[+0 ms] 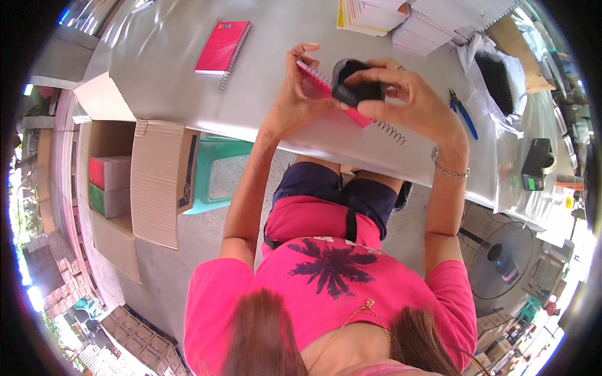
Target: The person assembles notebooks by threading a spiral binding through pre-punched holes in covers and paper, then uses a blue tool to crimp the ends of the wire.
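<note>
Above the near edge of the table, my left hand [293, 103] grips a red spiral notebook [360, 119], with fingers and thumb around its far end. A wire coil [391, 132] runs along the notebook's edge, and its loose tail sticks out to the right. My right hand [419, 100] is closed around a black, hollow, cup-like object [340, 80], held against the coiled edge. Its exact kind does not show, and it hides part of the notebook. Farther left on the table lies another red notebook [222, 47], its coil tail poking toward me.
Blue-handled cutters [464, 116] lie right of my hand, near black coils [492, 75] in clear plastic. Paper stacks [426, 31] stand at the back right. A black tape dispenser [536, 166] sits far right. An open cardboard box [155, 188], green stool [204, 182] and fan [501, 260] flank me.
</note>
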A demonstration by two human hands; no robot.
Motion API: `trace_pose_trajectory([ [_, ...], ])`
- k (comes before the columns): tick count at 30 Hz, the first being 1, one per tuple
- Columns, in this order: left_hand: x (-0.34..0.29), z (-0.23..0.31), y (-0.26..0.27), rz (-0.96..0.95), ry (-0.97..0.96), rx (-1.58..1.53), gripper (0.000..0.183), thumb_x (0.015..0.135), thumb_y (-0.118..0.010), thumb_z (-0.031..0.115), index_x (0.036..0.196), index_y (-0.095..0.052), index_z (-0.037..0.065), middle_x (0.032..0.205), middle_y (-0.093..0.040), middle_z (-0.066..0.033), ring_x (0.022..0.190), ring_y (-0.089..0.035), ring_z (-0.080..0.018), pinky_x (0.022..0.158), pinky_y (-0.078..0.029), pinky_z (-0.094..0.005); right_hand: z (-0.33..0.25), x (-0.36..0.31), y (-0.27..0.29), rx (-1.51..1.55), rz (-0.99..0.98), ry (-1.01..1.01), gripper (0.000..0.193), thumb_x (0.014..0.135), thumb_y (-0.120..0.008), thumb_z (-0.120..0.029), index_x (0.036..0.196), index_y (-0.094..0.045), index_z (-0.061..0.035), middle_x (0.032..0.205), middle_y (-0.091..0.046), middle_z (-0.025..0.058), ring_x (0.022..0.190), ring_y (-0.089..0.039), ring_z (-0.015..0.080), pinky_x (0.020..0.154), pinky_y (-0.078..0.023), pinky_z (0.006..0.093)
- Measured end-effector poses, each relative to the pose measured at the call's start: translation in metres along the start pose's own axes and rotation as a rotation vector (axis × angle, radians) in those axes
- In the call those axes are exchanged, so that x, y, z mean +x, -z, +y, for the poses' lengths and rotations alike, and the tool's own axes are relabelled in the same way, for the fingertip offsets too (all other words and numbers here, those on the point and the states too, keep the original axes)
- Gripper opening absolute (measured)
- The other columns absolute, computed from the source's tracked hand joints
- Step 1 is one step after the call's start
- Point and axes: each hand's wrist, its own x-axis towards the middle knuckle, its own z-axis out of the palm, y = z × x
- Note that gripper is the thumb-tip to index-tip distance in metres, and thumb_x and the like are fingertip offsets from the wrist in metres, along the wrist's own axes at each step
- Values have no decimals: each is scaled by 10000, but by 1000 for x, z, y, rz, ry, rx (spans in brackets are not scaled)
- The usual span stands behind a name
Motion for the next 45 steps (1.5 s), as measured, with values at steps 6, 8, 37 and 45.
trace_pose_trajectory([
  [6, -9, 5, -2, -30, -16, 119, 1015, 563, -955, 252, 1354, -341, 87, 1175, -415, -83, 1096, -437, -207, 975, -386, -331, 11, 13, 2, -211, 28, -91, 409, 815, -761, -303, 1123, -701, -41, 1129, -611, 81, 916, -578, 172, 804, -467, 276],
  [8, -7, 7, -4, -25, -58, 96, 842, 692, -877, 124, 1338, -339, 89, 1097, -410, -31, 1018, -443, -146, 928, -401, -288, 2, 10, 0, -160, -1, -124, 487, 798, -764, -347, 1158, -686, -28, 1134, -644, 166, 944, -625, 259, 805, -503, 337],
  [37, -21, 33, -13, 108, 37, 40, 256, 941, -554, -9, 1177, -653, 10, 998, -676, -5, 891, -584, -46, 808, -475, -213, -10, -26, -102, -568, 650, 102, 452, 770, -743, -180, 1203, -621, -135, 1133, -540, 109, 995, -496, 315, 894, -404, 432],
  [45, -27, 41, -14, 117, 59, 53, 338, 909, -482, -90, 1191, -650, -6, 1049, -683, -37, 935, -607, -71, 855, -484, -229, -2, -22, -112, -573, 640, 129, 464, 747, -750, -140, 1195, -631, -139, 1110, -547, 85, 942, -513, 302, 811, -461, 427],
])
